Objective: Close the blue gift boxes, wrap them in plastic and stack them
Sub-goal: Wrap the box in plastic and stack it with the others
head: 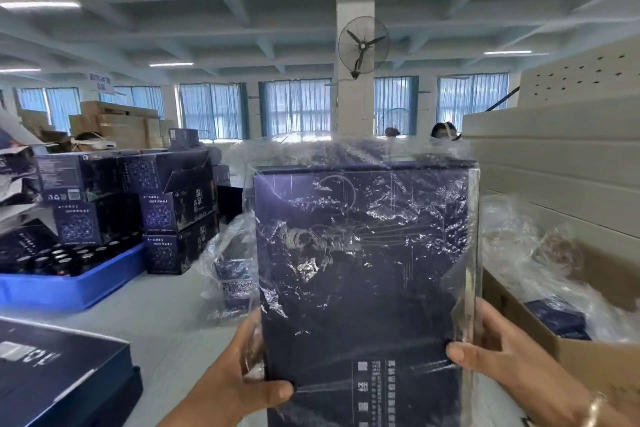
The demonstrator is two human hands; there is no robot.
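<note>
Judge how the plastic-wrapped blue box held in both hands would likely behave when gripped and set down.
The box looks stiff: its edges stay straight. The loose, wrinkled plastic is probably slippery, so the left hand and right hand may slide. Tall and thin, it could tip if stood upright.

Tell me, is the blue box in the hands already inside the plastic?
Yes. Crinkled clear plastic covers the box front and bunches loosely above its top edge.
</note>
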